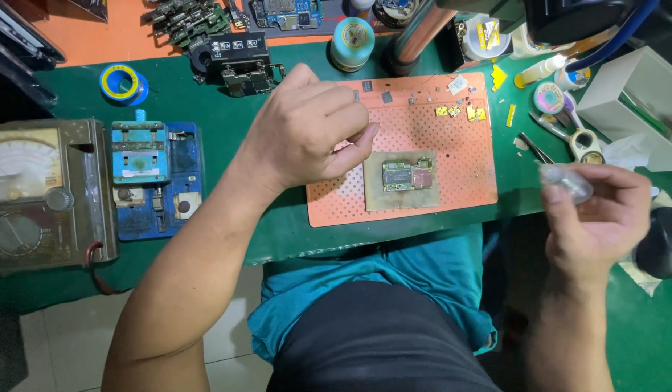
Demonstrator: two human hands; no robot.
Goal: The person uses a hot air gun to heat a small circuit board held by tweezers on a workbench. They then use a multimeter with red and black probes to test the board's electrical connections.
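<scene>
Left hand curled loosely above orange mat, pinch contents too small to tell, right hand gripping blurred clear container, circuit board below.

A green-covered workbench carried the lot. Near its front edge, right of the middle, lay a perforated orange mat, with a small tan pad and circuit board on it. By the left edge sat an analog meter — just right of it, a blue holding fixture. A blue tape roll lay towards the back left, a black clamp jig at the back, and a white box at the right edge.
</scene>
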